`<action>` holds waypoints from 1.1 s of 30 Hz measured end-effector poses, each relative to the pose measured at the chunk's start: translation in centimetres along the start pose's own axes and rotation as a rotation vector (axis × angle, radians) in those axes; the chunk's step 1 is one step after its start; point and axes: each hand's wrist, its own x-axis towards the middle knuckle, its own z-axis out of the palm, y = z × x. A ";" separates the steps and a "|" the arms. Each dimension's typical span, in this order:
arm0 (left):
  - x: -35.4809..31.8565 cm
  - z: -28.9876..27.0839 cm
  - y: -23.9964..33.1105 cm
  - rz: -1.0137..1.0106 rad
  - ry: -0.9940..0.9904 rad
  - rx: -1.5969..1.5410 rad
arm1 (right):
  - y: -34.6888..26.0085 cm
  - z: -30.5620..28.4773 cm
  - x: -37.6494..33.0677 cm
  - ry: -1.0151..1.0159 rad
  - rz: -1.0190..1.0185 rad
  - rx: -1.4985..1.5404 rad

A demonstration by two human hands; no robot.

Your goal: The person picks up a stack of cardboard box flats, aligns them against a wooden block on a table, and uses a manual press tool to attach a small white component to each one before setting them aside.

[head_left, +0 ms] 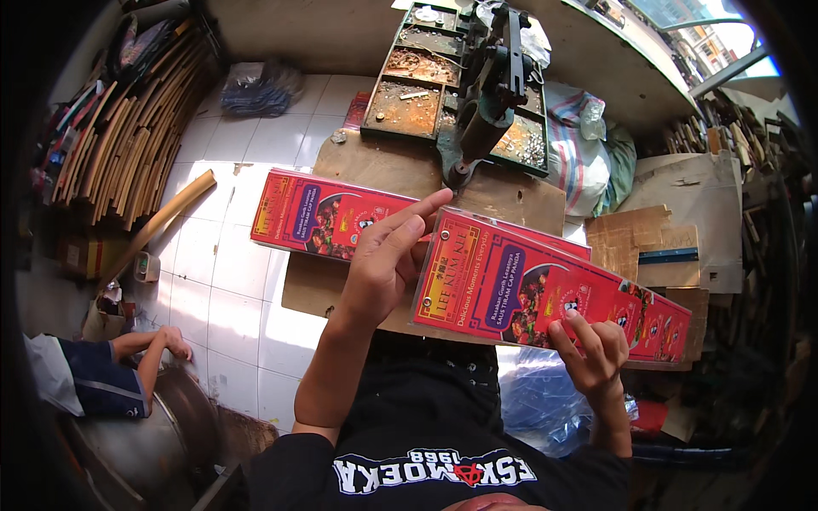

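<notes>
Left hand [381, 255]: pinching the long red printed cardboard strip [545, 294] at its top-left corner.
Right hand [592, 349]: gripping the lower edge; keep it level under the green metal press [490, 94].

Wearer: black short-sleeved T-shirt [426, 426], sleeve [285, 464] ending above the elbow. White block lettering across the chest, seen inverted from above, with a small red emblem [469, 474] set mid-line. Row of small pale dots on the fabric further down the shirt. Forearms bare. Left hand [383, 260] and right hand [592, 345] bare: no gloves, rings, watch visible.
</notes>
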 end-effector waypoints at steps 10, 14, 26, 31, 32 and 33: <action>-0.6 -1.8 0.7 0.010 -0.021 -0.086 | -1.6 5.7 -0.7 0.055 0.009 0.066; -0.3 -1.7 0.6 0.015 0.072 0.008 | -1.5 6.8 -0.4 0.031 0.012 0.060; -8.6 5.3 7.1 0.868 -0.538 -0.126 | -1.6 9.1 -0.9 0.093 0.052 0.057; -9.2 8.5 7.7 0.831 -0.538 -0.134 | -1.6 9.1 0.1 0.132 0.031 0.060; -8.9 8.6 7.6 0.832 -0.568 -0.141 | -1.5 9.0 0.1 0.130 0.028 0.055; -9.1 8.2 8.1 0.775 -0.611 -0.133 | -1.5 8.9 0.0 0.123 0.033 0.064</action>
